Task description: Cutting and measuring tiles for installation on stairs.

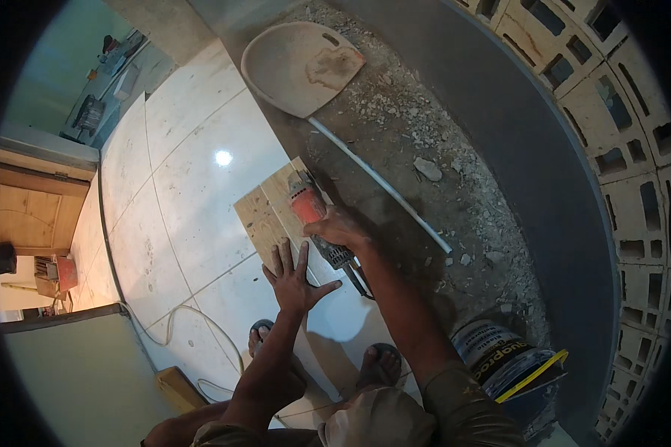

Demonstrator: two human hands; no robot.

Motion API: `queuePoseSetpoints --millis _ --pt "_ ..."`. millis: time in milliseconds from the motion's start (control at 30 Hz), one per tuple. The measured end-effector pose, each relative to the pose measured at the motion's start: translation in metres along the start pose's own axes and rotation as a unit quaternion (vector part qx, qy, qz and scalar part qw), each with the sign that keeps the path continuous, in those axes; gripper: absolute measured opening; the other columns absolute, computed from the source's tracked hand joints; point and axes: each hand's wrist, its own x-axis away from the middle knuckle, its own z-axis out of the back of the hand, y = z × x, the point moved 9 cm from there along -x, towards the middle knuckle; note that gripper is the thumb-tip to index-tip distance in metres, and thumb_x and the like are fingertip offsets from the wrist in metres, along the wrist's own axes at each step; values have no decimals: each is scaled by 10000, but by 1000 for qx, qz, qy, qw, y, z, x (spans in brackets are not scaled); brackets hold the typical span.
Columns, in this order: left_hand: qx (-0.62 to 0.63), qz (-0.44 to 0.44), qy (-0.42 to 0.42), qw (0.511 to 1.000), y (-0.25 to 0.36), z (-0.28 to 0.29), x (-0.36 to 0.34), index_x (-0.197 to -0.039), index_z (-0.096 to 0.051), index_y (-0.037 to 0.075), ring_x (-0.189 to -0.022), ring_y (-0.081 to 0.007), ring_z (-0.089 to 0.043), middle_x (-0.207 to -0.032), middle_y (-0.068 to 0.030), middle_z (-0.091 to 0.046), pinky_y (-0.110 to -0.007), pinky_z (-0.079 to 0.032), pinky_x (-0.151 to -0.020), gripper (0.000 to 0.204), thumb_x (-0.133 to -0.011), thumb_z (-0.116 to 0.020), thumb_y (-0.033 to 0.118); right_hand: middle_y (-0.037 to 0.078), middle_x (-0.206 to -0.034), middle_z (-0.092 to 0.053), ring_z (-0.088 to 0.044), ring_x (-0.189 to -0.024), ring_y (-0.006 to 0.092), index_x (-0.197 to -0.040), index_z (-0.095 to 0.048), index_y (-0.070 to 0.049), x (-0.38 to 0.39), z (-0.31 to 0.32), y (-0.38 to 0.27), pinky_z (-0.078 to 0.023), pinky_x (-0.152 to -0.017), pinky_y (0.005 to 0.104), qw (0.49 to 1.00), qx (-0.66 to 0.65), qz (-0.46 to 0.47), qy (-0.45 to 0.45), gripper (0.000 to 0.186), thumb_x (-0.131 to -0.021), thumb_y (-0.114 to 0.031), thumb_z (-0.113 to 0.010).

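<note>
My right hand [337,226] is closed around the body of a red and black angle grinder [306,205]. The grinder lies over a wood-patterned plank or tile [257,217] at the edge of the white floor, its head pointing away from me. Its disc is mostly hidden. My left hand [294,283] is spread flat, fingertips at the near edge of the wood-patterned piece, thumb stretched toward the grinder's rear. A dark cord leaves the grinder's near end.
White floor tiles [186,171] stretch left. On the right lies bare ground with rubble [425,97], a white pipe [402,197] and a dusty scoop-shaped tray [291,63]. A bucket [492,350] stands near right, below a block wall [634,171]. A pale cable [231,343] curls near my feet.
</note>
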Motion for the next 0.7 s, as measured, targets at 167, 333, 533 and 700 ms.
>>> queuePoseSetpoints --millis 167,333,533,700 --pt "10 -7 3 1000 7 0 -3 -1596 -331 245 -1538 -458 -131 -1659 -235 -198 -770 -107 -1111 1274 -566 -662 918 229 -955 -732 -703 -879 319 -1029 -739 -10 -5 -5 15 -532 -824 399 1000 -9 2 -5 599 -625 -450 -782" --pt "20 -10 6 1000 11 2 -4 -1598 -323 257 -1538 -458 -126 -1662 -230 -188 -777 -116 -1107 1275 -561 -667 915 205 -909 -726 -700 -862 284 -1011 -736 12 -11 -21 37 -534 -793 394 997 -74 10 -14 577 -648 -433 -797" --pt "12 -1 4 1000 4 4 -1 -1590 -337 274 -1544 -449 -105 -1679 -186 -162 -793 -112 -1099 1255 -561 -673 910 142 -850 -703 -665 -785 231 -993 -724 46 9 -13 19 -529 -744 362 995 -82 -14 -56 597 -663 -441 -823" --pt "20 -3 15 1000 3 5 -2 -1583 -350 278 -1544 -444 -107 -1682 -173 -158 -796 -112 -1099 1244 -563 -671 912 120 -855 -703 -664 -777 234 -1024 -720 32 14 -15 22 -529 -734 366 989 -130 -7 -72 581 -678 -421 -833"
